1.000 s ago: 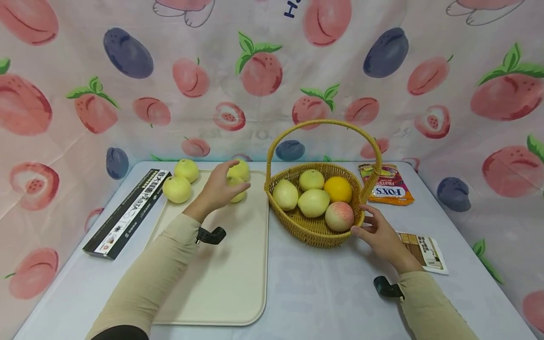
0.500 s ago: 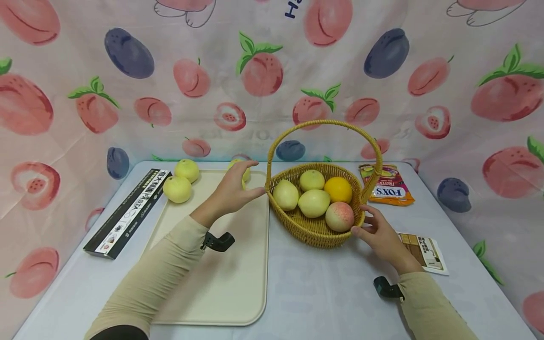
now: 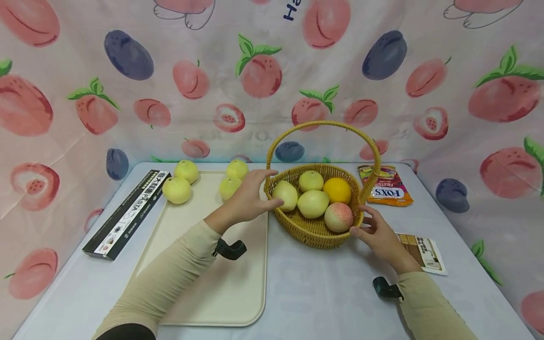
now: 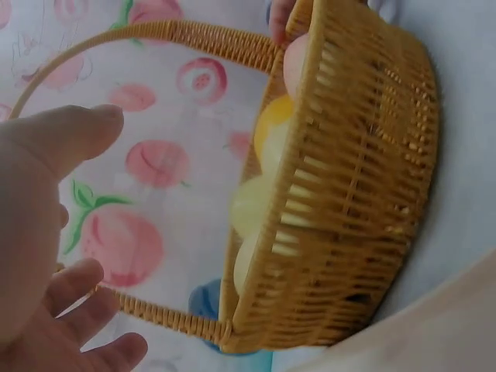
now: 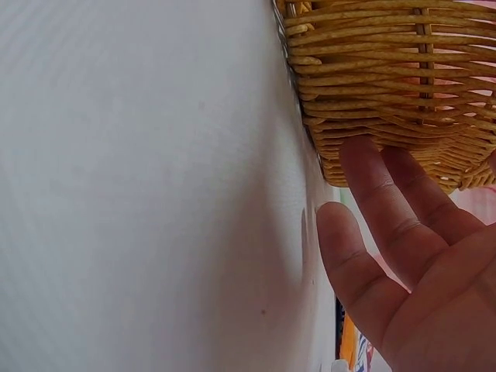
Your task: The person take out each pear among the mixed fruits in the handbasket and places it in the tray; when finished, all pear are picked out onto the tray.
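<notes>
Left hand (image 3: 251, 196) wide, right hand (image 3: 380, 236) touching basket (image 3: 325, 240)

Left: thumb and fingers spread, at basket's 9 o'clock. Right: fingers extended against its wall, 4 o'clock. Basket upright on table (image 3: 312, 295), holding five fruits (image 3: 313, 204). Snack bag (image 3: 388, 189) at 2 o'clock; tray (image 3: 225, 288) at 8.

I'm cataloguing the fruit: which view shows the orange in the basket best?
The head view: the orange appears nearly whole inside the basket. The left wrist view shows only part, past the basket's edge; the right wrist view doesn't show it.
</notes>
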`<state>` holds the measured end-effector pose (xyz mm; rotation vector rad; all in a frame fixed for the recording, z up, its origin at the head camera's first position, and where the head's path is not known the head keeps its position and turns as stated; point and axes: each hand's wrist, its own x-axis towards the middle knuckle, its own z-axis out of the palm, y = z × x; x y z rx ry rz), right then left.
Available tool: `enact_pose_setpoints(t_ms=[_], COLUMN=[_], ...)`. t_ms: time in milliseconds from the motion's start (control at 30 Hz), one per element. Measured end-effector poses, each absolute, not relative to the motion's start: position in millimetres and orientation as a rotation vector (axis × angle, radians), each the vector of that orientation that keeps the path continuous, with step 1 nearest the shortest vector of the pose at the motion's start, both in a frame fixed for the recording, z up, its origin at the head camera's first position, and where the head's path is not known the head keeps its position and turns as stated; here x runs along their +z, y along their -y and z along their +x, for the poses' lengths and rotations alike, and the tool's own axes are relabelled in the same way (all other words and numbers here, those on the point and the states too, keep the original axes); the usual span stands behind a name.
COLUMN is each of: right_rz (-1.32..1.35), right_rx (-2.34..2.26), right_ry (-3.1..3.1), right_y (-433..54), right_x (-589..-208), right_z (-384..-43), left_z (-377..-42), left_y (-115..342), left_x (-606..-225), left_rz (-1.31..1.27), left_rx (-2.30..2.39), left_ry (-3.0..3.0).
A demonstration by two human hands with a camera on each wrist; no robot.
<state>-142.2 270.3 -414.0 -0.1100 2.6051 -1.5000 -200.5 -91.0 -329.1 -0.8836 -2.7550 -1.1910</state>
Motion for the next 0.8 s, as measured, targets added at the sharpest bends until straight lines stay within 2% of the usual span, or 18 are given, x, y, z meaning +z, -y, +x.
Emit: enact_pose_setpoints(t_ms=[600, 800], right_rz=[-0.099, -0.100], right_rx=[-1.490, -1.492], right_ry=[-2.618, -2.620], right_y=[-270, -269], right_x=[-414, -414], right_z=[-141, -141], left_z=[-197, -204], left_y=[52, 42], left_x=[-338, -348], left_rz=[-1.092, -1.080], left_rx=[-1.289, -1.226], left_ry=[2.706, 2.742])
